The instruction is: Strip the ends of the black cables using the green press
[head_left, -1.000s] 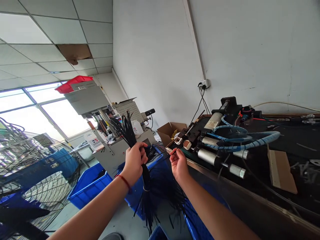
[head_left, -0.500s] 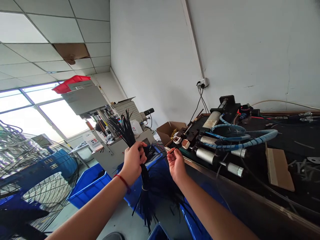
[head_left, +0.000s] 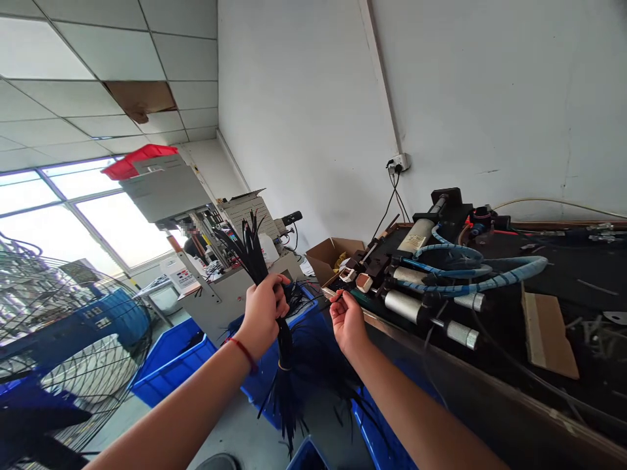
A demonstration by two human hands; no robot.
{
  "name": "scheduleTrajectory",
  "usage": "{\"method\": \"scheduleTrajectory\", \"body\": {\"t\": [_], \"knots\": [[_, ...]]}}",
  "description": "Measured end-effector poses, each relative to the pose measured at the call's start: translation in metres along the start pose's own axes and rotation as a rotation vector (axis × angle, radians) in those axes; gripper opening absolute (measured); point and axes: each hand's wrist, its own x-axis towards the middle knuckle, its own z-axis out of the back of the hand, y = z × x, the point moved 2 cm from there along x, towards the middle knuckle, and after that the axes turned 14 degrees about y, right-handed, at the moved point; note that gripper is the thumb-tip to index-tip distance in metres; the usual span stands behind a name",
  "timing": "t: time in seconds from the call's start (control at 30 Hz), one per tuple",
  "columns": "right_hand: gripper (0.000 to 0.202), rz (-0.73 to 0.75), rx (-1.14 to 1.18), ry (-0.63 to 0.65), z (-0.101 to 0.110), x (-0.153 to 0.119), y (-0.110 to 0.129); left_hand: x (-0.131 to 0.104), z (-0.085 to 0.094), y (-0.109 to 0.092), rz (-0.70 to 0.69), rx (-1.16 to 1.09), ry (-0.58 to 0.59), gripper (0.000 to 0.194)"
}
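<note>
My left hand (head_left: 267,307) is wrapped round a bundle of black cables (head_left: 253,254), held upright. Their cut ends fan out above my fist, a few showing reddish tips. Below it the bundle hangs down, tied with a light band (head_left: 284,367), its lower ends splayed. My right hand (head_left: 347,320) has thumb and fingers pinched on the end of a thin black cable, mostly hidden by the fingertips. It is at the near edge of the black workbench (head_left: 490,385), close to a fixture with two small white-rimmed blocks (head_left: 363,282).
Metal cylinders (head_left: 402,305) and a coiled blue hose (head_left: 509,269) lie on the bench. Behind is a cardboard box (head_left: 321,258). Blue bins (head_left: 169,365) stand on the floor, and a large wire-guarded fan (head_left: 73,352) is at left. A grey machine (head_left: 164,192) stands behind.
Both hands keep nearly the same place and grip. My right fingertips have turned slightly, and the bundle's upper ends have shifted a little to the right.
</note>
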Motion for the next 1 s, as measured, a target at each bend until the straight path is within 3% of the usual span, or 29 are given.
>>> {"method": "scheduleTrajectory", "body": {"t": [0.17, 0.6, 0.8, 1.0], "knots": [[0.035, -0.086, 0.026, -0.047, 0.000, 0.001, 0.000, -0.002, -0.002, 0.000, -0.001, 0.011, -0.003, 0.026], [0.036, -0.136, 0.030, -0.040, -0.002, -0.004, -0.001, -0.009, -0.003, -0.002, 0.000, 0.024, -0.015, 0.026], [0.038, -0.161, -0.004, 0.022, -0.025, -0.042, 0.004, -0.025, -0.001, -0.017, -0.059, 0.014, -0.035, 0.029], [0.031, -0.105, -0.067, 0.112, -0.065, -0.097, 0.053, -0.064, -0.005, -0.054, -0.177, 0.013, -0.046, 0.027]]}}
